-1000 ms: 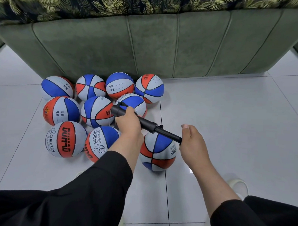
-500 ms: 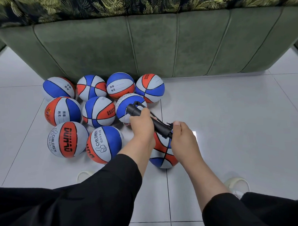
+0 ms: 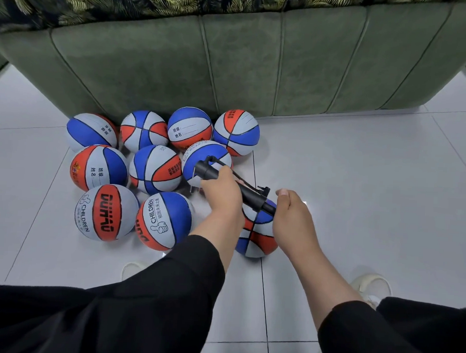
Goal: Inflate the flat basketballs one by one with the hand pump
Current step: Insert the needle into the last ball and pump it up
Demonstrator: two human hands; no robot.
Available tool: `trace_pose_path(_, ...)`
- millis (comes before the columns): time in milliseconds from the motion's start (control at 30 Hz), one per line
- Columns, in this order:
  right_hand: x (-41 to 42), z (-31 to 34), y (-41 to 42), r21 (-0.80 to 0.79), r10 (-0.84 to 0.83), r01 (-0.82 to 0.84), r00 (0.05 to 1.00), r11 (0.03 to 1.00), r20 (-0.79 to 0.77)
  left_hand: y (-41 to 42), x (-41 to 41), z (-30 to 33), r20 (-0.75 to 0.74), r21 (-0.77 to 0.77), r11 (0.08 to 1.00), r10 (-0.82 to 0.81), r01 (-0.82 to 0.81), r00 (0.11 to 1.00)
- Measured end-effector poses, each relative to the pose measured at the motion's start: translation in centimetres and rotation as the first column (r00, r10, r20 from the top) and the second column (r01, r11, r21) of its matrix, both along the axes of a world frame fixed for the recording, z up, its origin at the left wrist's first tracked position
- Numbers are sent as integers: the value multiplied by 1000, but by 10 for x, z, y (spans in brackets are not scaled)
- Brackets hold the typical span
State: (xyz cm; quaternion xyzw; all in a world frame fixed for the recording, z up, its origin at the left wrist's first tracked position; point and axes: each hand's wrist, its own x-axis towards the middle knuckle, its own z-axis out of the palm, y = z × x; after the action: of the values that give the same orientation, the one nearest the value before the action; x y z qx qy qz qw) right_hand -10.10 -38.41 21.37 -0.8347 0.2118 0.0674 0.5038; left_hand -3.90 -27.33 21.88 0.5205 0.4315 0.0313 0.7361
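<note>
On white tile floor [image 3: 359,182], w/ green upholstered sofa [image 3: 258,70] behind, a red-white-blue rubber basketball [image 3: 258,236] sits under both hands, just right of nine similar balls clustered by the sofa base. Left hand [image 3: 221,194] grip closed around black plastic hand pump [image 3: 248,194] barrel; right hand [image 3: 291,219] grip closed on pump's handle end. Pump tilted, lower end over the ball; needle contact hidden.

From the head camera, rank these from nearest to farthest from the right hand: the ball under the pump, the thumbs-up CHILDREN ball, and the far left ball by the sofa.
1. Ball under the pump: directly beside the right hand, to its left.
2. Thumbs-up CHILDREN ball: front row, beyond the left forearm.
3. Far left ball: back row, against the sofa.
</note>
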Motion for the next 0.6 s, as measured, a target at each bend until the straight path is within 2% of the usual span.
trace_pose_path(367,1,-1,5,21,23,-24,999,1000,34,3,3,0,-1,-1,999,-38,38,999)
trace_pose_path(600,-9,-8,-15,-11,8,-8,1000,1000,12,40,20,-10,-45,53,993,108,-106,993)
